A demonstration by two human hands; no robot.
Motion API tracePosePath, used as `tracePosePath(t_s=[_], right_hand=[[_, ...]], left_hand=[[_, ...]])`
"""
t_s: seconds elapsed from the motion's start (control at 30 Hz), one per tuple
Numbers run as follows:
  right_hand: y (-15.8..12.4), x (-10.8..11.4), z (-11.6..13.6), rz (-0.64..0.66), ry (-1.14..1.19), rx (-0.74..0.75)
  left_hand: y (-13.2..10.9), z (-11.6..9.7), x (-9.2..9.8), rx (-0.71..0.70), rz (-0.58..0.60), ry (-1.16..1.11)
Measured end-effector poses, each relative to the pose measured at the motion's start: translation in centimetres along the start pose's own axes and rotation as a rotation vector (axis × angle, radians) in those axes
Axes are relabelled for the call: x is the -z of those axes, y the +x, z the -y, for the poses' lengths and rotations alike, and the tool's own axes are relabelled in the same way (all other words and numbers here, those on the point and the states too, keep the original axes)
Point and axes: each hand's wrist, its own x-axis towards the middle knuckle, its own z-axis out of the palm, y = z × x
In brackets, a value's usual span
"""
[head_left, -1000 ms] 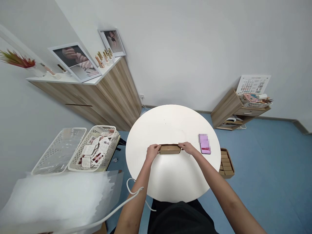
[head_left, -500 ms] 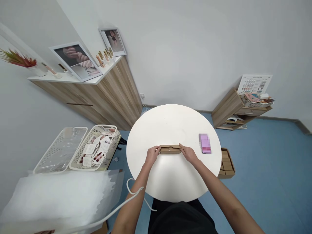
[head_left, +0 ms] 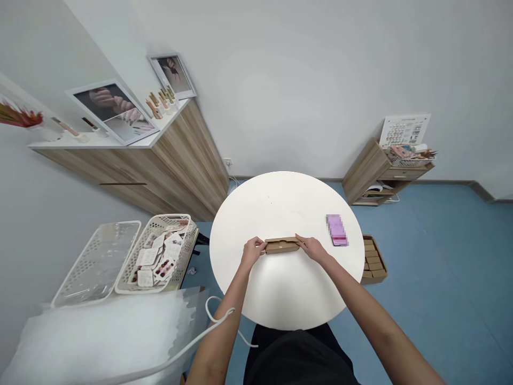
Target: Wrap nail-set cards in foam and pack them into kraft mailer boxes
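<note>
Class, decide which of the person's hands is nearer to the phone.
Right. The right hand is just left of the phone; the left hand is farther left, at the box's opposite end.

No wording can be read. Print noted but too small to be deciphered on white chart board (head_left: pixel 405 130) and loose cards (head_left: pixel 147 257); phone (head_left: pixel 336 228) pixelated; faint mark on cardboard box (head_left: pixel 282 247) not made out.

Left grip (head_left: pixel 252 251), right grip (head_left: pixel 313 249) on box (head_left: pixel 282 246)
</note>
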Motion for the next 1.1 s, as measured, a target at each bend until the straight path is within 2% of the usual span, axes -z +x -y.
tracePosePath(t_s=[0.1,0.23,0.33,0.43,0.57,0.67,0.8,0.93,1.03,1.1], right_hand=[[0.2,0.4,0.1,0.015,0.005,0.013],[0.3,0.9,0.8,0.030,-0.018,0.017],[0.1,0.4,1.1,0.018,-0.092,0.006],[-0.6,-1.4,1.0,-0.038,-0.148,0.042],[-1.5,-4.2,0.7,-0.167,-0.230,0.080],[-1.6,-5.3,0.9,-0.228,-0.296,0.060],[-1.4,-5.5,1.5,-0.253,-0.296,0.022],[-1.9,-5.5,2.2,-0.227,-0.198,-0.018],[-3.2,-5.4,2.2,-0.193,-0.118,-0.035],[-4.8,-5.0,1.3,-0.233,-0.067,-0.016]], left_hand=[[0.8,0.1,0.5,0.010,0.056,0.067],[1.3,0.4,0.7,-0.037,0.076,0.171],[1.0,1.0,0.7,-0.096,0.088,0.236],[0.2,2.2,0.4,-0.284,0.072,0.409],[-0.8,4.4,-0.6,-0.592,-0.027,0.676],[-1.3,6.0,-1.7,-0.665,-0.059,0.812],[-1.6,7.3,-2.6,-0.704,-0.117,0.940],[-1.1,6.8,-2.8,-0.726,-0.140,0.943],[-0.6,5.0,-3.1,-0.697,-0.094,0.932],[-0.7,3.3,-3.8,-0.691,-0.069,0.956]])
